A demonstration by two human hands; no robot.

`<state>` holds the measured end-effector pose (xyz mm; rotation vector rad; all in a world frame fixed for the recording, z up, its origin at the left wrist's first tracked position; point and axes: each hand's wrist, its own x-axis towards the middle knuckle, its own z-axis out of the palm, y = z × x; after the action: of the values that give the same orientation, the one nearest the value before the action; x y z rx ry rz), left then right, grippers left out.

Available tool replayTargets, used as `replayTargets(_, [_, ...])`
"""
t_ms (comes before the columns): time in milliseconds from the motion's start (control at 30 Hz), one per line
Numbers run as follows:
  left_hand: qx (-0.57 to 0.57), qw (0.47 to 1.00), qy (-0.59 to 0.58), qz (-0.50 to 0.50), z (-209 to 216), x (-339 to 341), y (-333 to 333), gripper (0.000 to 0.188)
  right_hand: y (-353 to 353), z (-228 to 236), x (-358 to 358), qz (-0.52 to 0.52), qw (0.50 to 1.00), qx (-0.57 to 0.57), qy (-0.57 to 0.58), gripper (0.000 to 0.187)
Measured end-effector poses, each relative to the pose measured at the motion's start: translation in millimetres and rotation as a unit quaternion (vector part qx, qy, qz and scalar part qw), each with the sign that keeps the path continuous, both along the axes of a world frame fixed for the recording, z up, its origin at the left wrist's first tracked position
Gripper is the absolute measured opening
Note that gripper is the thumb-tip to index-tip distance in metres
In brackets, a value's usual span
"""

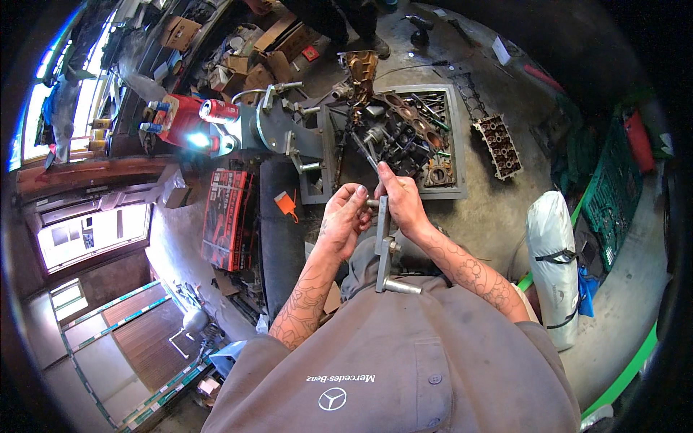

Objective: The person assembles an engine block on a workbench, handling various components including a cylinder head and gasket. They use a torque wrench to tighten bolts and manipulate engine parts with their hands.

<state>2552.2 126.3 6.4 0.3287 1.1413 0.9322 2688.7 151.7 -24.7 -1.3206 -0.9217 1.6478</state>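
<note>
In front of my chest is a flat grey metal arm [383, 245] with a round pin [403, 287] through its lower end and a bolt and nut at its middle. My right hand [401, 203] is closed around its upper end. My left hand [345, 221] is closed, its fingertips pinching the short threaded bolt [372, 203] that sticks out of the upper end. Beyond the right thumb a slim metal rod [367, 150] points toward the engine parts; whether the hand grips it I cannot tell.
A blue-grey engine stand [289, 137] with similar arms carries a red can [219, 110]. Beside it a metal tray [456, 137] holds a dirty engine and tools. A cylinder head [498, 148] lies right on the floor. A red box [227, 220] stands left; another person's legs [346, 22] show beyond.
</note>
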Motion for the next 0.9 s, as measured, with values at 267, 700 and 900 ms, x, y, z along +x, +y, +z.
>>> replayTargets(267, [-0.013,1.0,-0.007,-0.02,-2,-4,-2,0.014,2,-3,3,0.006,1.0,-0.012,0.002,0.065])
replayTargets(700, [0.058,0.998,-0.029,-0.018,-8,0,-5,0.008,2,2,8,-0.008,1.0,-0.022,0.016,0.064])
replayTargets(900, [0.148,0.989,0.016,-0.012,-1,4,-9,0.013,3,-5,12,-0.01,0.999,-0.031,0.014,0.065])
